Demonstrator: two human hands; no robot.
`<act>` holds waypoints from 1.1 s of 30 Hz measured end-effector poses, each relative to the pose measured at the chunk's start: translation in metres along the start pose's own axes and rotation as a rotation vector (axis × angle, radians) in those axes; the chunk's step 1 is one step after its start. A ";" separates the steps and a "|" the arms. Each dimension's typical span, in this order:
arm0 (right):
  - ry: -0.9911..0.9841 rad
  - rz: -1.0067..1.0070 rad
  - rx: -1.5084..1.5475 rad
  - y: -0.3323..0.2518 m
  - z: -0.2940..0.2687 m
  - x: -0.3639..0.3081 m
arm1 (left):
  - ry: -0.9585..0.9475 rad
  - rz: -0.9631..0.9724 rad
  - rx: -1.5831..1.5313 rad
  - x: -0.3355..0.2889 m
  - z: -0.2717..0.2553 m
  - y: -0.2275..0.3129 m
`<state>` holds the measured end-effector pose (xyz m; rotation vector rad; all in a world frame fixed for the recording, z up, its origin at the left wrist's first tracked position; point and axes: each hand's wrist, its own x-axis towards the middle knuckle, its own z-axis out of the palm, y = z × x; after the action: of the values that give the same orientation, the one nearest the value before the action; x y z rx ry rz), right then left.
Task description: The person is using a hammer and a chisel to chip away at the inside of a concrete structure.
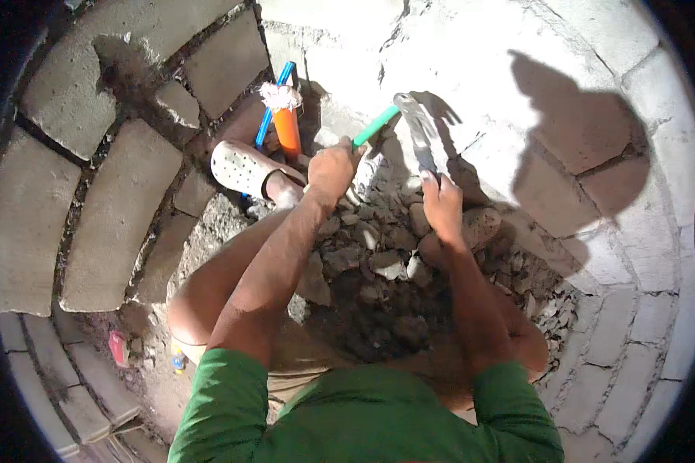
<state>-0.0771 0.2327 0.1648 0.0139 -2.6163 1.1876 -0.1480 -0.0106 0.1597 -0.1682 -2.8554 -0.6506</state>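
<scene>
My left hand (pixel 333 171) is closed around a green rod (pixel 378 126), which slants up to the right. My right hand (pixel 442 204) grips the dark handle of a tool with a long, flat grey metal blade (pixel 419 131), pointing up and slightly left. The rod's far end meets or overlaps the blade's tip; I cannot tell if they touch. Below and between my hands lies a heap of broken stone pieces (pixel 386 239). Left of my left hand stand an orange tube (pixel 287 131) with a pinkish-white frayed top and a blue tube (pixel 264 127).
A white clog (pixel 243 168) is on my left foot. Big stone slabs (pixel 121 216) with open joints lie to the left. Ahead is a brightly lit pale stone surface (pixel 471 54) with a shadow on it. A small red object (pixel 119 349) lies at the lower left.
</scene>
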 end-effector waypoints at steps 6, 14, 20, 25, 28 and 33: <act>0.444 -0.497 0.086 0.008 0.009 -0.032 | 0.030 -0.010 -0.028 -0.003 0.007 0.001; -0.090 -0.073 -0.167 0.056 0.044 -0.008 | -0.089 0.232 0.319 0.020 -0.068 -0.006; -0.304 0.199 0.134 0.128 0.079 -0.109 | -0.262 0.162 -0.170 0.044 -0.133 -0.058; -0.502 0.257 0.080 0.135 0.056 -0.147 | -0.198 0.293 -0.664 0.022 -0.088 -0.067; -0.558 0.242 -0.118 0.112 0.026 -0.143 | -0.264 -0.093 -0.645 0.004 -0.069 -0.044; -0.375 0.227 -0.134 0.074 -0.011 -0.149 | -0.265 -0.217 -0.876 -0.042 -0.050 0.012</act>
<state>0.0603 0.2743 0.0806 -0.0981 -3.0921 1.1719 -0.0962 -0.0244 0.1993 -0.0713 -2.6107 -2.0135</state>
